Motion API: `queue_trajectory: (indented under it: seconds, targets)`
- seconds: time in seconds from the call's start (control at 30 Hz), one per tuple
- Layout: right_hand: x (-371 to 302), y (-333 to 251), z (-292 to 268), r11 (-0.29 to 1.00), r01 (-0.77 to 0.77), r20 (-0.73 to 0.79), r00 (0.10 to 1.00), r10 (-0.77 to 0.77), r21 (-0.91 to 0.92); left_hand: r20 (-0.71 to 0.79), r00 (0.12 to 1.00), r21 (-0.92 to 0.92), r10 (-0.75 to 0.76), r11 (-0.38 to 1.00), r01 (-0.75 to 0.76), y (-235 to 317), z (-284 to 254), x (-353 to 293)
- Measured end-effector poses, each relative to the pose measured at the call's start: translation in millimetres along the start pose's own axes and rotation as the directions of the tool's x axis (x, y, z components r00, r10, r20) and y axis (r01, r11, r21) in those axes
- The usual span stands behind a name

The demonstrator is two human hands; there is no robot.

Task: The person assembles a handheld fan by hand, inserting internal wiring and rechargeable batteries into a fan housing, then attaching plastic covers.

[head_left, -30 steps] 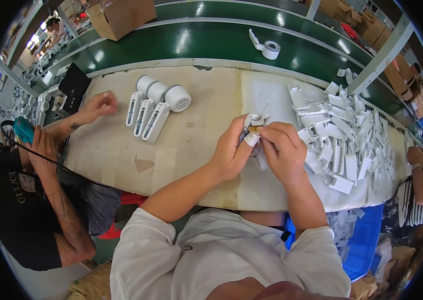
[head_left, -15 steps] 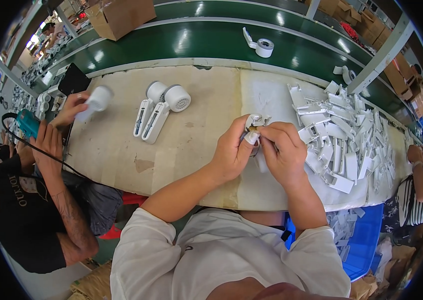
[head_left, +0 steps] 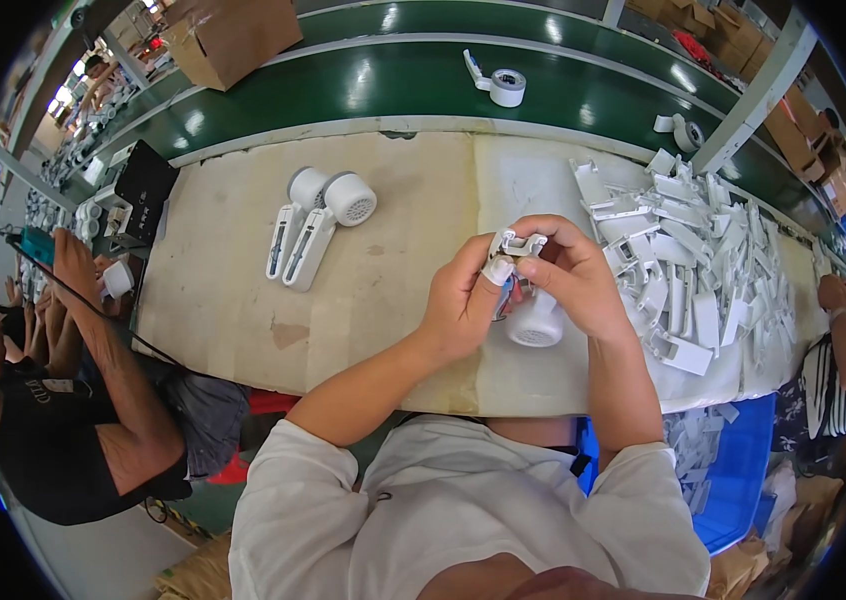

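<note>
Over the middle of the bench, both hands grip a partly assembled white handheld fan [head_left: 535, 325]. Its round grilled head hangs below my fingers, and coloured wires show between it and the open white handle end [head_left: 515, 243]. My left hand [head_left: 465, 292] pinches that end from the left, thumb on top. On the other side, my right hand [head_left: 571, 280] curls round it with the thumb pressed near the wires. Fingers hide part of the joint. To the left, two similar white fans [head_left: 315, 235] lie side by side on the bench [head_left: 213, 290].
White plastic shells [head_left: 683, 265] are heaped at the right, above a blue bin [head_left: 743, 490] of parts. Behind runs a green conveyor [head_left: 363, 85] carrying a carton [head_left: 233, 40] and a fan [head_left: 506, 87]. At left, a co-worker [head_left: 93, 430] holds a teal power tool [head_left: 39, 245].
My right hand has turned and shifted, and the fan's round head now shows below it. The co-worker's white piece has moved left off the bench, toward the teal tool.
</note>
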State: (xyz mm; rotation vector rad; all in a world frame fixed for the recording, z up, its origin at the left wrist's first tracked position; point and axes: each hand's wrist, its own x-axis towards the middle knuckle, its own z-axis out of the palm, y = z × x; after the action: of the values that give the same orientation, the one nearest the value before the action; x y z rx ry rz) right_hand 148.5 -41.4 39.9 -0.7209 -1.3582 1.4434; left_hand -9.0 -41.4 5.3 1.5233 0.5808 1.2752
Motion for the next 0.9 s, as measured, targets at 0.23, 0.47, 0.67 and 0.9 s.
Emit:
queue_trajectory:
  seconds: [0.23,0.47,0.67,0.9]
  targets:
    - [2,-1,10,0.959,0.121,-0.103,0.983,-0.152,-0.256,-0.049,0.998,0.011,-0.049,0.999,0.049,1,2,2]
    - [3,6,13,0.957,0.069,-0.180,0.976,-0.123,-0.282,-0.126,0.988,-0.142,-0.094,0.987,0.076,4,5,5]
    - [8,17,-16,0.882,0.030,-0.120,0.988,-0.097,-0.470,0.144,0.887,-0.699,-0.438,0.589,0.405,1,-17,21]
    - [11,16,-13,0.901,-0.250,0.150,0.936,0.319,-0.356,0.097,0.824,-0.683,-0.557,0.565,0.463,-7,-44,20]
